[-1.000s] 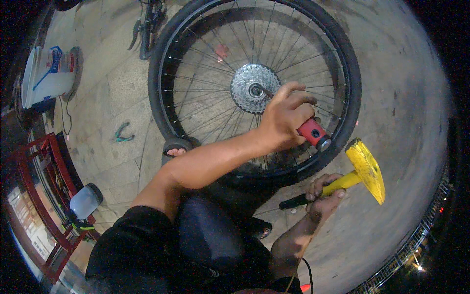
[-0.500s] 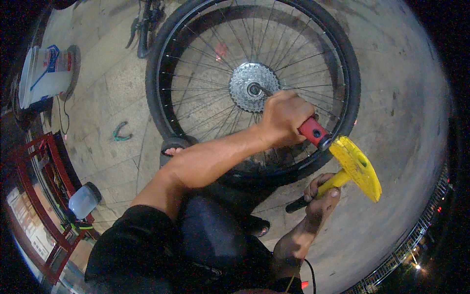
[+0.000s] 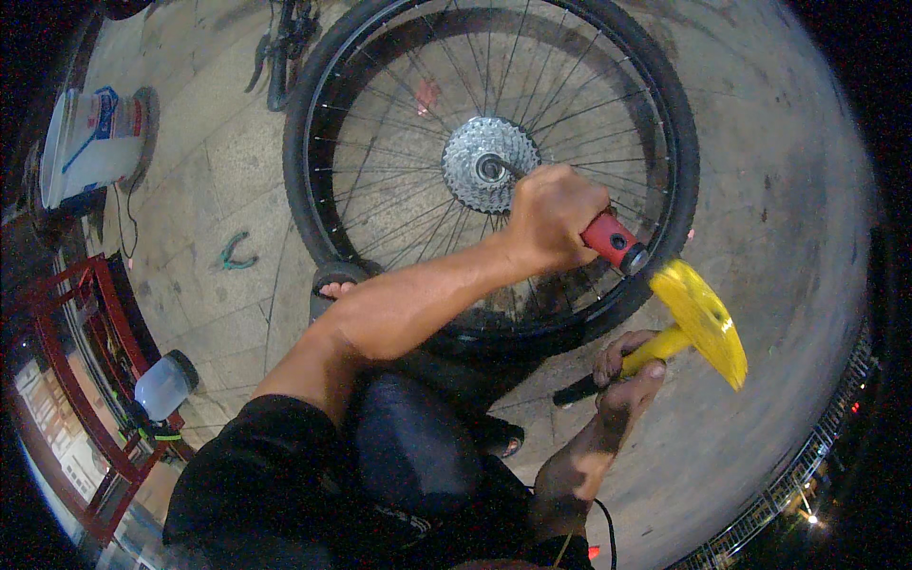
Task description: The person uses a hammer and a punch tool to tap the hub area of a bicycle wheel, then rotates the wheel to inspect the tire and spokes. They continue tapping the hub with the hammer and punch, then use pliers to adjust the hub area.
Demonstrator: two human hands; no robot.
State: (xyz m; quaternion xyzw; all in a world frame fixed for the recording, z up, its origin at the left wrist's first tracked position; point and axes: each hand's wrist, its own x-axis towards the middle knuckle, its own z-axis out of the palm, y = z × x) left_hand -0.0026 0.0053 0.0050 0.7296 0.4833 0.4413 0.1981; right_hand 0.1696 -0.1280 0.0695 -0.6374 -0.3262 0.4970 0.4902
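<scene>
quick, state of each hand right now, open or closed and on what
Left hand: closed, holding the red-handled tool.
Right hand: closed, holding the yellow hammer by its handle.

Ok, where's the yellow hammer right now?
In the head view, the yellow hammer is right of centre, gripped in the right hand, its head close to the end of the red handle in the left hand.

Shiny metal cassette (image 3: 465, 163), matt rubber tyre (image 3: 681, 142), glossy yellow hammer (image 3: 698, 323), smooth red handle (image 3: 607, 237)
</scene>
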